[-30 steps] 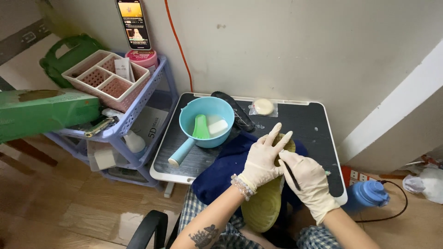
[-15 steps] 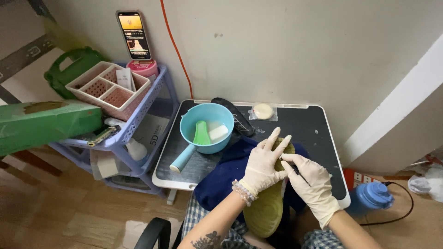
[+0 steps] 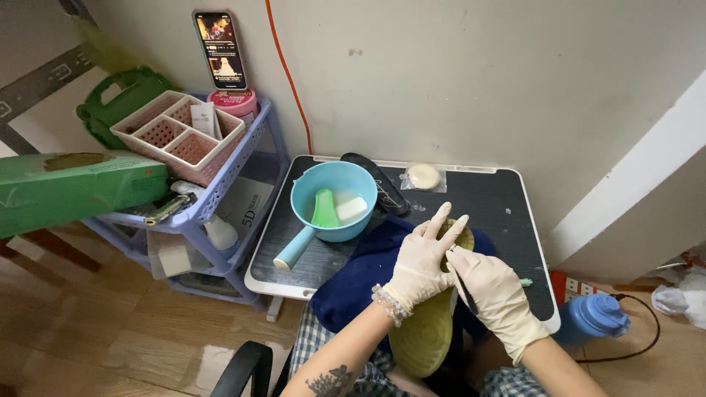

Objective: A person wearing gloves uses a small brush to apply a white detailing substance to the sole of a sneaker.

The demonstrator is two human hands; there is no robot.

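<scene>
A shoe lies sole-up across my lap and the table's front edge, its yellow-green sole (image 3: 425, 340) facing me. My left hand (image 3: 423, 263), in a cream glove, presses on the sole with its fingers spread and holds it steady. My right hand (image 3: 497, 300), also gloved, grips a thin dark-handled brush whose green-tipped end (image 3: 526, 281) pokes out to the right. The brush head meets the sole near my left fingers. A dark blue cloth (image 3: 359, 283) lies under the shoe.
On the black table (image 3: 507, 209) stand a blue handled bowl (image 3: 303, 184) with a green brush and a white block, a black insole (image 3: 382, 182) and a bagged round soap (image 3: 424, 176). A purple cart (image 3: 246, 173) with a pink basket, phone and green box is left. A blue bottle (image 3: 592, 320) stands right.
The view has shifted a little. Both hands stay on the shoe, with the right hand's brush moving slightly against the sole.
</scene>
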